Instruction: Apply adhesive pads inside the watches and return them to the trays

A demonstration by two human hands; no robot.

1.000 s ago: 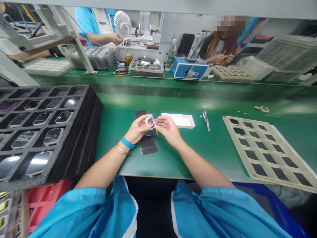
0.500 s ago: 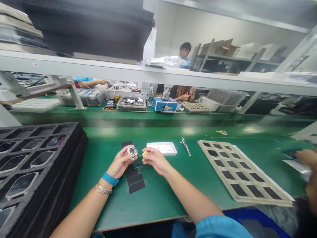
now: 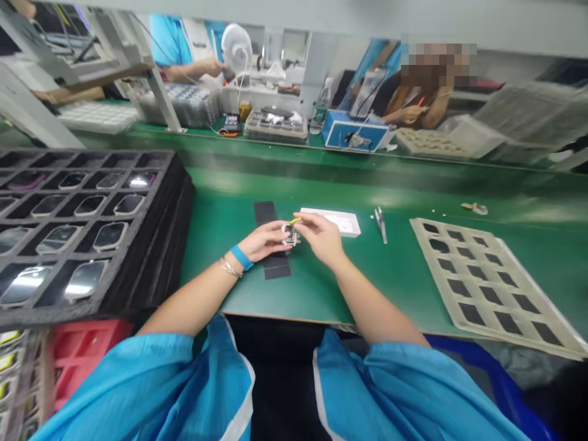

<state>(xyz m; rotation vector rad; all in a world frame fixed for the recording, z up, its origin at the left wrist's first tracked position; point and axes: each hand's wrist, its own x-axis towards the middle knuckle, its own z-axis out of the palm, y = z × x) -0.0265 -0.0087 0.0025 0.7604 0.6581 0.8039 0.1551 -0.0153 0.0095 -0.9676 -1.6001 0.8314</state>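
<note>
My left hand point(image 3: 265, 241) is closed around a small watch case point(image 3: 289, 235) with its inside facing me. Between the thumb and fingers of my right hand point(image 3: 324, 237) is a thin yellow piece point(image 3: 295, 220), close to the upper edge of the case. It looks like a yellow strip or tab; its exact kind is too small to make out. Beneath my left hand lie dark rectangular sheets point(image 3: 278, 271) on the green table. Just behind my right hand stands a shallow white box point(image 3: 351, 226) with tiny pieces in it.
Tweezers point(image 3: 381, 225) lie right of the white box. A beige tray point(image 3: 452, 278) with dark rectangles fills the right side. Stacked black foam trays point(image 3: 98, 254) with watch faces stand at the left. Across the bench are a blue device point(image 3: 351, 131) and other people.
My view has tilted downward, so my sleeves and lap now show. The yellow piece in my right hand has come up against the top of the watch case.
</note>
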